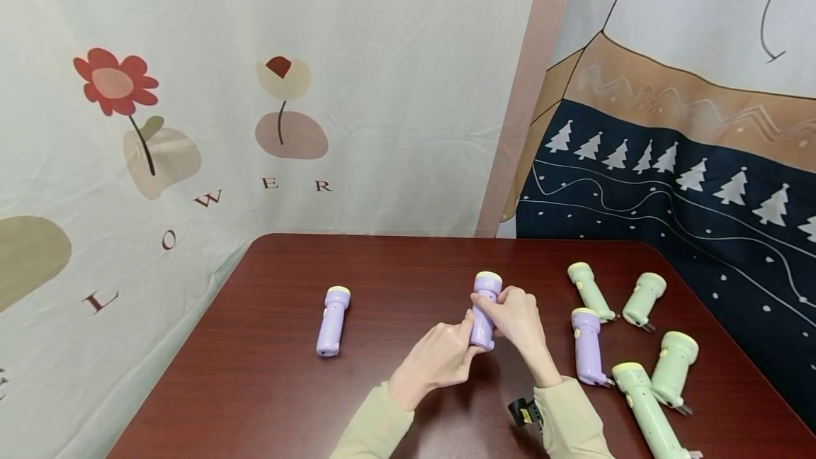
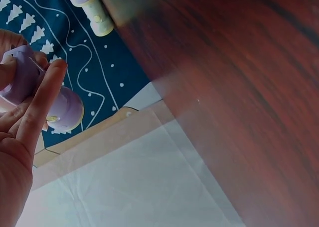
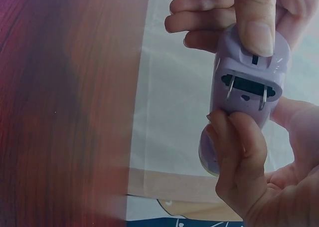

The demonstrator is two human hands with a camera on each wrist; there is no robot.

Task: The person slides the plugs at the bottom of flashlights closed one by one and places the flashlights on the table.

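Observation:
Over the middle of the table, a purple flashlight [image 1: 487, 286] with a pale yellow rim is held between both hands, its head pointing away. The left hand [image 1: 438, 354] grips its tail end, and in the right wrist view the left thumb [image 3: 257, 35] presses beside a small dark slot there. Two metal plug prongs [image 3: 264, 98] stick out of that end. The right hand [image 1: 519, 319] holds the flashlight's body from the right, with curled fingers [image 3: 239, 142] against it just below the prongs.
Another purple flashlight [image 1: 332, 324] lies alone at left on the brown table [image 1: 255, 388]. At right lie a purple flashlight [image 1: 588, 349] and several green flashlights [image 1: 676, 367] with prongs out. A printed cloth [image 1: 395, 91] hangs behind the table.

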